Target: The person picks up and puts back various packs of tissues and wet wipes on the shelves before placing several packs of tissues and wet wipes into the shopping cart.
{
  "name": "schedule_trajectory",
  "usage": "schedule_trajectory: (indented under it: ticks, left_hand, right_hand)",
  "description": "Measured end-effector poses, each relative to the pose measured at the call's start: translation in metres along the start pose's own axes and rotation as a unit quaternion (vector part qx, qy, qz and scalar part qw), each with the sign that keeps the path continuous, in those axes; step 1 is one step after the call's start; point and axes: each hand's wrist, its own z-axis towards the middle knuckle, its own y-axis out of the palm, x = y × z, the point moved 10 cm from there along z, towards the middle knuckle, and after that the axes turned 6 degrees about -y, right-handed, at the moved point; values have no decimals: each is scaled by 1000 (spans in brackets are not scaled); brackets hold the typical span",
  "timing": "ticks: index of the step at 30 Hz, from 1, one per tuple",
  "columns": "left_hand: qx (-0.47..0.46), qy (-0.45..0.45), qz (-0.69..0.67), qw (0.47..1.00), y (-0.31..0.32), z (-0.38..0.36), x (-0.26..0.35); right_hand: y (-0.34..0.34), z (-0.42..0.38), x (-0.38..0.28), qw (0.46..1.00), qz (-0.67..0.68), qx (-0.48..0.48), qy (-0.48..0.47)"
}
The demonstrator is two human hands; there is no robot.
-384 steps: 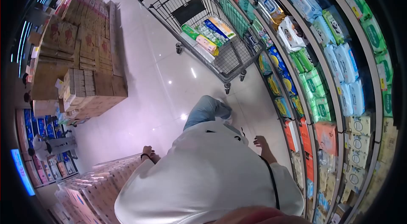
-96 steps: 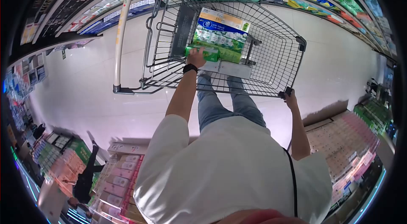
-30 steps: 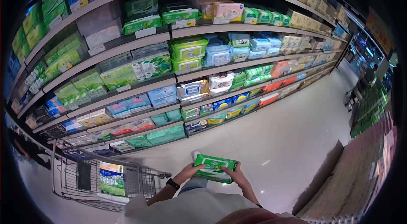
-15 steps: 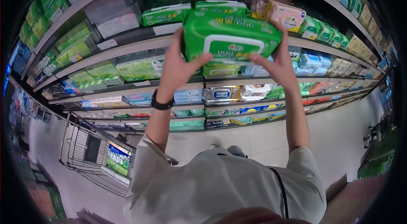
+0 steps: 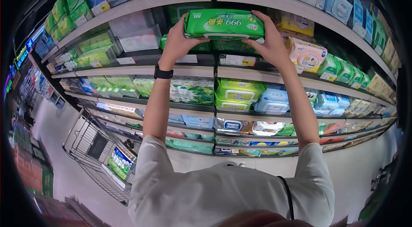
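A green wipes pack (image 5: 225,23) marked 999 is held level between my two hands, in front of an upper shelf, its printing upside down. My left hand (image 5: 177,43), below which a black wristband shows, grips the pack's left end with the thumb underneath. At the right end, my right hand (image 5: 270,42) holds it with fingers over the top corner and thumb below. Behind and beneath it, more green packs (image 5: 234,46) sit on the shelf. A price label (image 5: 237,60) is on the shelf edge below.
Pink packs (image 5: 307,55) stand right of my right hand. White packages (image 5: 137,36) are to the left. Lower shelves hold yellow-green packs (image 5: 238,94) and blue packs (image 5: 272,99). A wire shopping cart (image 5: 81,141) with packages inside stands at the lower left.
The green pack has turned so its narrow printed side faces me and its large label is no longer visible. Both hands still hold it. The view has shifted, showing more of the upper shelves.
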Motion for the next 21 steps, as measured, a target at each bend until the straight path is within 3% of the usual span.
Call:
schedule_trajectory:
  ticks: [3, 6, 8, 10, 13, 15, 17, 20, 21]
  left_hand:
    - [4, -6, 0, 1000, -25, 8, -16]
    - [45, -98, -105, 989, -47, 16, -79]
    - [45, -114, -71, 990, -55, 26, -107]
    - [46, -130, -49, 989, -60, 32, -123]
    - [131, -206, 249, 937, -78, 28, -123]
    - [62, -192, 266, 942, -73, 27, -105]
    - [67, -190, 295, 934, -73, 20, -118]
    - [136, -16, 261, 956, -88, -22, -60]
    - [160, 41, 220, 961, -98, -54, -45]
  right_hand:
    - [26, 26, 14, 999, -24, -24, 31]
    - [64, 51, 39, 992, 36, -26, 118]
    - [98, 58, 63, 979, 87, -27, 185]
    - [140, 74, 107, 980, 67, -30, 184]
    - [162, 72, 125, 953, 9, -56, 297]
    - [169, 70, 120, 951, -49, -76, 294]
    - [168, 69, 107, 963, -59, -66, 255]
    - [139, 46, 64, 951, -84, -124, 271]
    - [122, 29, 53, 970, -15, -34, 240]
